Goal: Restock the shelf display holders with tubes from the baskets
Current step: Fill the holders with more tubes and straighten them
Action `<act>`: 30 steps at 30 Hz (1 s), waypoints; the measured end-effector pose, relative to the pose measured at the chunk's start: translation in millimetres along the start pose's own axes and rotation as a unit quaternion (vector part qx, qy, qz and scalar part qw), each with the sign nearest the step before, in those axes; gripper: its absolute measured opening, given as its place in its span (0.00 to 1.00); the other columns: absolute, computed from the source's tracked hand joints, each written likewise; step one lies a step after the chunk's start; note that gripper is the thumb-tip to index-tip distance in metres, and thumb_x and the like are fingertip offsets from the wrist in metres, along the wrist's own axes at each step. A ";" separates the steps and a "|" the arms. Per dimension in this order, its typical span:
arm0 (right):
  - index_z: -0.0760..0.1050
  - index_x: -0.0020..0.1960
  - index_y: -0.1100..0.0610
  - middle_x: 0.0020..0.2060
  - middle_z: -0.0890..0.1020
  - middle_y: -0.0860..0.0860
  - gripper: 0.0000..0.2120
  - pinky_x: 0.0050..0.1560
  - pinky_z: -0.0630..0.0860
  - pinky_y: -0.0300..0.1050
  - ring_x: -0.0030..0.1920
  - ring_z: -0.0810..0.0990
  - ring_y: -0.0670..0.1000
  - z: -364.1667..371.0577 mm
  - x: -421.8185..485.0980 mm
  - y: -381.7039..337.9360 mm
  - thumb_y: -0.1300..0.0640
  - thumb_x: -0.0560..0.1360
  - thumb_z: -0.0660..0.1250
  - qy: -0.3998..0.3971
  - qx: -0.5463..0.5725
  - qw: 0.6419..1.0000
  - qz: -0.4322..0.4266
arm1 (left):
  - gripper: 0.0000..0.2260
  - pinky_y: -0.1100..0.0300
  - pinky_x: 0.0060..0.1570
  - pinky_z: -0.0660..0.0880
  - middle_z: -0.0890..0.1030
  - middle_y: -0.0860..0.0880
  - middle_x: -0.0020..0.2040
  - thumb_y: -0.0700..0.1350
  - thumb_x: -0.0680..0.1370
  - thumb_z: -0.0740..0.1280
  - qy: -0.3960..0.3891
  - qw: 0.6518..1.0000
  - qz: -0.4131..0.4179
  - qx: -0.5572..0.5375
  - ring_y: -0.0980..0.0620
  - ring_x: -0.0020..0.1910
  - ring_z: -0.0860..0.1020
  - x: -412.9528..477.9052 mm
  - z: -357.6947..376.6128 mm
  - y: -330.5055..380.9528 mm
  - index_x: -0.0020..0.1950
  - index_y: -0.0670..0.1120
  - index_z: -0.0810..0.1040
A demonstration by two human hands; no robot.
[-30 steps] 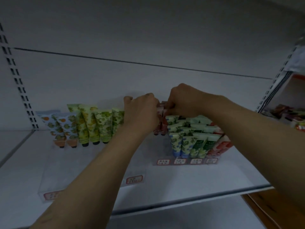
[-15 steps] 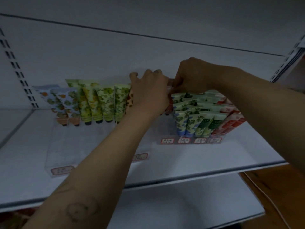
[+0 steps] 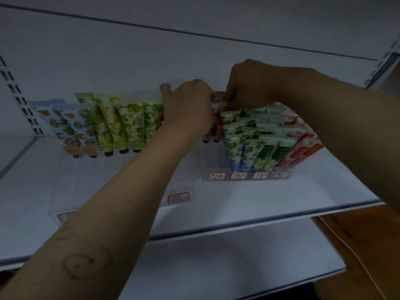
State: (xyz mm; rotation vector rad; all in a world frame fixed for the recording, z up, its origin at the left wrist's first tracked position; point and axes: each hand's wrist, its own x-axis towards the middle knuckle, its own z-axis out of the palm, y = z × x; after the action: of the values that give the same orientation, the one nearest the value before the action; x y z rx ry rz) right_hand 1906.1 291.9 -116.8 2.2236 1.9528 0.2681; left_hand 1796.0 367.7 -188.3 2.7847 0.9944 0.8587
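Two clear display holders stand on the white shelf. The left holder carries orange-print and green-yellow tubes only along its back row. The right holder is packed with blue, green and red tubes. Between the two groups, pink-red tubes stand at the back. My left hand and my right hand meet over the tops of those pink-red tubes, both with fingers closed on them. The fingertips are hidden behind the hands.
A lower white shelf juts out below. A wooden surface with a thin white cable lies at the lower right. Slotted shelf uprights run up the back panel at the left and far right. Red-framed price labels line the holders' fronts.
The view has tilted down a little, so the shelf sits higher in frame and the lower shelf shows. Both hands stay together on the pink-red tubes at the back.
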 end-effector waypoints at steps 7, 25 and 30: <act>0.80 0.41 0.69 0.36 0.81 0.61 0.18 0.38 0.70 0.45 0.33 0.73 0.54 1.5 9.3 1.4 0.54 0.77 0.64 -0.025 -0.023 0.999 0.022 | 0.05 0.47 0.65 0.58 0.69 0.52 0.40 0.40 0.71 0.66 0.042 0.999 -0.006 0.030 0.46 0.49 0.76 -4.9 3.0 11.5 0.41 0.50 0.75; 0.65 0.73 0.49 0.70 0.70 0.50 0.29 0.68 0.63 0.45 0.69 0.68 0.52 -3.6 -82.1 -40.2 0.43 0.75 0.66 0.149 0.131 0.974 0.108 | 0.22 0.41 0.73 0.42 0.72 0.48 0.68 0.53 0.75 0.67 0.035 0.996 0.073 0.026 0.49 0.70 0.66 -62.8 -34.5 9.3 0.67 0.50 0.69; 0.64 0.74 0.50 0.69 0.72 0.50 0.35 0.67 0.65 0.49 0.68 0.70 0.55 18.0 -147.5 -60.6 0.44 0.71 0.71 0.197 0.085 0.972 0.094 | 0.19 0.51 0.61 0.63 0.76 0.49 0.61 0.54 0.75 0.67 0.025 0.995 0.096 -0.022 0.45 0.62 0.71 -101.6 -54.5 15.5 0.65 0.50 0.72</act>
State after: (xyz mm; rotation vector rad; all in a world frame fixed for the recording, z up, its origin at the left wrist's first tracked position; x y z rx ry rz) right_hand 1833.6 153.3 -152.5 2.6411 2.0094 0.6347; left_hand 1711.5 287.7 -187.9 2.8687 0.7109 0.9651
